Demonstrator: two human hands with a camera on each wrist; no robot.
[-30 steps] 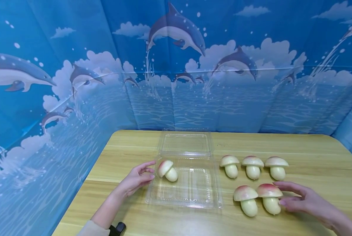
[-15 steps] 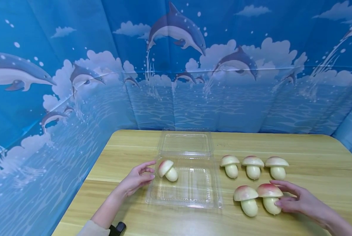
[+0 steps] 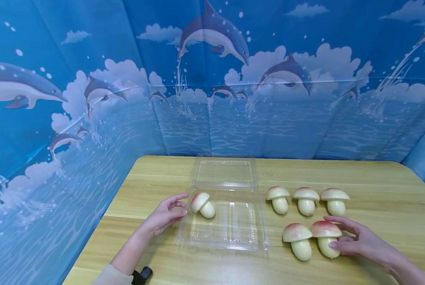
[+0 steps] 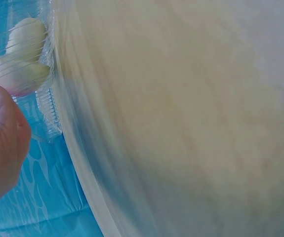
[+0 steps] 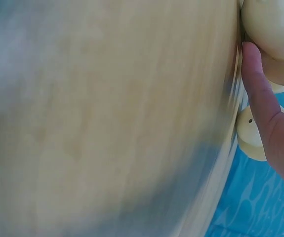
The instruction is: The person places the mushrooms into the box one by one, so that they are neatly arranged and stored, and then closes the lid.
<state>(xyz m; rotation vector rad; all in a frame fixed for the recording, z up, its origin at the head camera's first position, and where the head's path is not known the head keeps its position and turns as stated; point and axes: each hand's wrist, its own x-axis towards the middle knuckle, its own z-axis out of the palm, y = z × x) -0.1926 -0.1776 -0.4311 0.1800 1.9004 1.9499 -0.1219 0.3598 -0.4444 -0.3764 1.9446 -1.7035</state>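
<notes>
A clear plastic clamshell container point(image 3: 230, 244) lies unfolded on the table, its lid point(image 3: 224, 173) toward the back. In its left part rests one mushroom point(image 3: 203, 205) with a pink-tinged cap. My left hand point(image 3: 164, 217) is at the container's left rim, fingers loosely bent; contact with the rim is hard to tell. At the right, my right hand point(image 3: 363, 242) holds the red-capped front mushroom point(image 3: 327, 237), thumb on its stem and forefinger behind the cap. The right wrist view shows the thumb point(image 5: 260, 91) against a pale mushroom point(image 5: 272, 24).
Another mushroom point(image 3: 298, 240) stands close against the held one's left side. Three more, including a middle mushroom point(image 3: 306, 201), form a row behind them. The wooden table point(image 3: 155, 174) ends at a blue dolphin-print curtain point(image 3: 226, 126).
My right hand has shifted slightly left and closed in on the red-capped mushroom, its thumb now on the stem. The left hand and the container have stayed in place.
</notes>
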